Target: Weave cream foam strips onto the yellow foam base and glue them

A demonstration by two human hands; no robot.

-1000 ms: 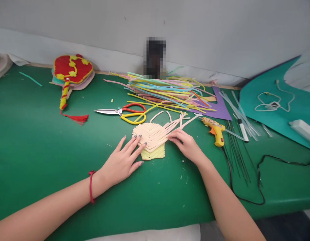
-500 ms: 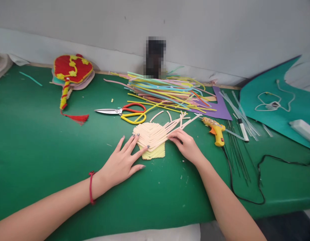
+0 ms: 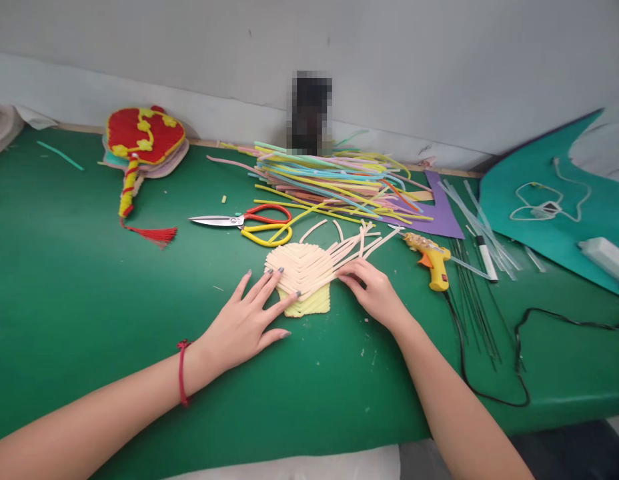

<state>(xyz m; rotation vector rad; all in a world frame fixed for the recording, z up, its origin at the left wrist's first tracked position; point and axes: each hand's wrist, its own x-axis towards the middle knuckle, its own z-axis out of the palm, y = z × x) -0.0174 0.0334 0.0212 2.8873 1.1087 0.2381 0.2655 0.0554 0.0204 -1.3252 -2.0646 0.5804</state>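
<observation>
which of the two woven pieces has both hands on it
The cream woven piece mid-table: left hand presses its near side, right hand touches its loose strips. The red-and-yellow one with a tassel lies untouched at back left.

The woven mat (image 3: 304, 267) hides most of a yellow piece (image 3: 314, 307); a dark object (image 3: 311, 110) by the far wall is blurred.

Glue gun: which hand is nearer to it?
Right. The right hand rests on the woven piece just left of the glue gun, not touching it; the left hand lies farther left, across that piece.
</observation>
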